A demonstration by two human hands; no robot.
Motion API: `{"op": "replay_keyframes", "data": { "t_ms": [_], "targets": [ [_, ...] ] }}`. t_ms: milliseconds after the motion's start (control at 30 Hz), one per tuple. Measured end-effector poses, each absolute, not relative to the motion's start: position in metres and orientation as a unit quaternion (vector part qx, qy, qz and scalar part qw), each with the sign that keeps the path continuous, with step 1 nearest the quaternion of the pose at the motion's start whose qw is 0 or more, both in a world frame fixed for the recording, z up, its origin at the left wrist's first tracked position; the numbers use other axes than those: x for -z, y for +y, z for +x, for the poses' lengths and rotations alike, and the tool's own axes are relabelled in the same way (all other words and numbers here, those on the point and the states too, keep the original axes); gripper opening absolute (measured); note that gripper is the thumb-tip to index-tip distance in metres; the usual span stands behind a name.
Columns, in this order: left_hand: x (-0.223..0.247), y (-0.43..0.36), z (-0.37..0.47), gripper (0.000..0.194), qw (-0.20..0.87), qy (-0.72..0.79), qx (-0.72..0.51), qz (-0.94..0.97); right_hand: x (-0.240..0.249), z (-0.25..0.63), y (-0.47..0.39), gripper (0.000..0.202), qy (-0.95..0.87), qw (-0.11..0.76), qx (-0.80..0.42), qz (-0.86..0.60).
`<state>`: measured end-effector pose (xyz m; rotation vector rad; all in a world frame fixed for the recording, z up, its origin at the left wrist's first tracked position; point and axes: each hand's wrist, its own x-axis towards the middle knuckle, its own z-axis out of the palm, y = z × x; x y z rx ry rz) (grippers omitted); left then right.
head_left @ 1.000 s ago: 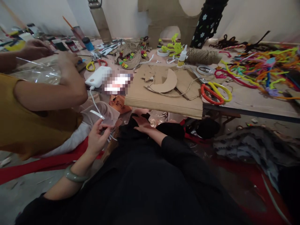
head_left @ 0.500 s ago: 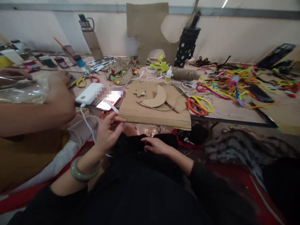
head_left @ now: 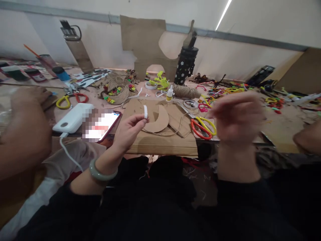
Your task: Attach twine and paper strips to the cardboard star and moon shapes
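In the head view the left hand pinches a small white strip by its fingertips above the cardboard, while the blurred, seemingly loosely open right hand hovers nearby, so the thinly held strip could slip onto the cluttered tabletop.

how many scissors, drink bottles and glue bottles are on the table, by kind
scissors: 2, one red and yellow pair by the cardboard, one yellow and red pair at left
drink bottles: 2, a clear one and a black flowered one
glue bottles: 1, small white
total: 5
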<state>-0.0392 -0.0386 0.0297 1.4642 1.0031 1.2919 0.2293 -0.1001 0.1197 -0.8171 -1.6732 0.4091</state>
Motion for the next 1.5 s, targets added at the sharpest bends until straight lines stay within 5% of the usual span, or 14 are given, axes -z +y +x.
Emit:
{"op": "replay_keyframes", "data": {
  "t_ms": [167,533,933,1500],
  "targets": [
    [-0.039,-0.019,-0.027,0.02,0.538,0.384,-0.519,0.542,-0.087,0.167,-0.018,0.016,-0.727,0.523,-0.249,-0.369],
    [-0.06,0.042,0.016,0.019,0.536,0.373,-0.585,0.481,-0.069,0.148,0.059,0.011,-0.698,0.566,-0.235,-0.37],
    [-0.028,0.073,0.01,0.018,0.501,0.423,-0.59,0.471,-0.034,0.146,0.081,0.013,-0.749,0.545,-0.105,-0.362],
    [-0.029,0.065,0.008,0.017,0.499,0.409,-0.583,0.494,-0.023,0.148,0.077,0.016,-0.766,0.544,-0.07,-0.335]
  ]
}}
